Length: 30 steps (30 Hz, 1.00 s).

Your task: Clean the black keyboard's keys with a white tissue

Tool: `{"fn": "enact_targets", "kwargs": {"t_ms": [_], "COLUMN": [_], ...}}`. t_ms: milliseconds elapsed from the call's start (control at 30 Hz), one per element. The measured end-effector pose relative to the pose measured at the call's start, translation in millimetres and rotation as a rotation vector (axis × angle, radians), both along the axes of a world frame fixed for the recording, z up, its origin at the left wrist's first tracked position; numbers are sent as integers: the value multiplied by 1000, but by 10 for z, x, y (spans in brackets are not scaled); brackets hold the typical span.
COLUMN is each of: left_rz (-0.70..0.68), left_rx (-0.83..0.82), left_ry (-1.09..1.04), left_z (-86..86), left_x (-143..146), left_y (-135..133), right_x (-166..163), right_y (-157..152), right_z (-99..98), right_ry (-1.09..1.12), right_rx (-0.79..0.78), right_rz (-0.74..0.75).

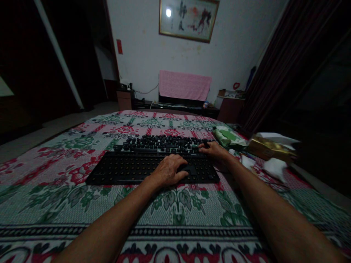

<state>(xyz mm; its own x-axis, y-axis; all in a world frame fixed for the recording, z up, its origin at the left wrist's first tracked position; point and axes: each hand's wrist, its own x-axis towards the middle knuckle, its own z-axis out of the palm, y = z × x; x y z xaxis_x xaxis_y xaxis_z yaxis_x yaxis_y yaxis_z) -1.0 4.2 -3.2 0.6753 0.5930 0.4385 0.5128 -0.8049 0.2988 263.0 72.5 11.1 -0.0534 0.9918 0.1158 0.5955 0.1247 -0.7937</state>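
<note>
A black keyboard [128, 168] with its keycaps off lies on the bed, small round key posts showing in rows. My left hand [172, 168] rests on its right-hand half, thumb and fingers apart, holding nothing. Just behind the keyboard spreads a heap of loose black keycaps [164, 140], with a long bar-shaped key [145, 150] at its near edge. At the heap's right end, my right hand [214, 149] pinches a small black piece, seemingly a keycap [206, 144], between thumb and fingers. Dim light hides its exact shape.
Right of the keycaps lie a green and white packet [229, 136], a gold tissue box [270, 148] and crumpled white tissue [275, 168]. A patterned cloth [68, 204] covers the surface. Beyond it, a pink towel [185, 84] drapes a screen by the wall.
</note>
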Motion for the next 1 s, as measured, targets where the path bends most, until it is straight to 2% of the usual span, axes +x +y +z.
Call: {"fn": "enact_targets", "kwargs": {"t_ms": [133,267,367,467,567,667,833,1000], "left_rz": [7,0,4,-9,-18,-12,-6,-11], "left_rx": [-5,6,16,31,49,44,39,49], "left_ry": [11,16,23,29,27,36,42,51], "left_z": [-3,-5,-5,-10,-24,-32,-27,-19], "left_x": [0,6,8,7,7,10,13,6], "left_y": [1,6,7,12,25,36,34,28], "right_x": [41,46,-10,-73,-102,-124,-215,-264], "right_y": [9,-21,-102,-217,-358,-533,-877,-1107], "right_z": [-57,-74,-11,88,171,209,202,150], "right_ry": [-85,-138,-37,90,30,23,229,413], "right_rx": [96,181,174,209,240,169,-9,-20], "right_rz": [-41,-163,-243,-240,-197,-177,-149,-117]}}
